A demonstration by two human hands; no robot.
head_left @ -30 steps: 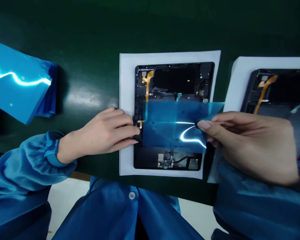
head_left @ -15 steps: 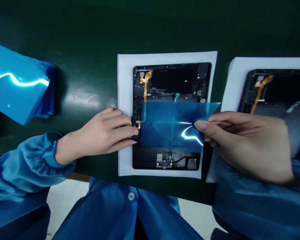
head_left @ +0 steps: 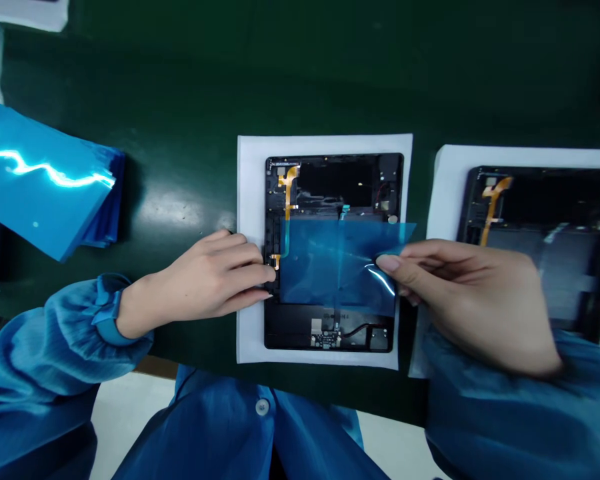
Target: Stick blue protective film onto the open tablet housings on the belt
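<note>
An opened black tablet housing (head_left: 330,180) with orange flex cables lies on a white sheet (head_left: 250,200) in the middle of the green table. A translucent blue film (head_left: 330,263) covers its middle section. My right hand (head_left: 465,300) pinches the film's right edge between thumb and fingers. My left hand (head_left: 205,277) rests on the white sheet, its fingertips pressed together against the left edge of the housing and the film.
A stack of blue film sheets (head_left: 45,180) lies at the left. A second open tablet housing (head_left: 535,227) on its own white sheet (head_left: 450,180) sits at the right, partly behind my right hand. The table's near edge runs just below the sheets.
The view has tilted, so everything sits lower and smaller in the picture. The film lies a little further left over the housing. Both hands keep their grip.
</note>
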